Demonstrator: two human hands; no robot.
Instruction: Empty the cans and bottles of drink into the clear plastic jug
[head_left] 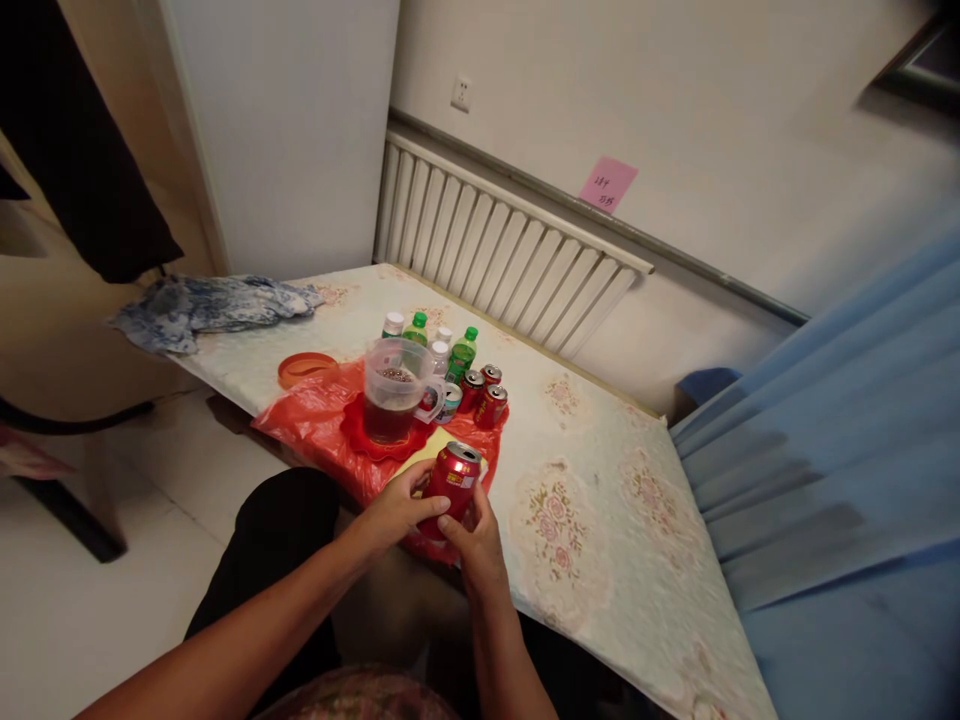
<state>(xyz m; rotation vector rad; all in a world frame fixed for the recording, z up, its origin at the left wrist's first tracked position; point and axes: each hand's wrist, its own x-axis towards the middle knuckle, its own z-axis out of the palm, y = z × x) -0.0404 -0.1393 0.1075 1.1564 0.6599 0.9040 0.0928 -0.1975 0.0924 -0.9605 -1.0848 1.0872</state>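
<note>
Both of my hands hold one red drink can upright, near the front edge of the table. My left hand wraps its left side, and my right hand grips the lower right side. The can's top faces up toward me; whether its tab is opened is too small to tell. Just beyond stands a clear plastic jug partly filled with dark brown liquid, on a red scalloped tray. Under the can, something pale yellow lies on a red plastic bag.
Several bottles, among them a green-capped one, and several cans such as a red one cluster behind the jug. An orange-red lid lies left. A patterned cloth covers the far left corner; a blue curtain hangs right.
</note>
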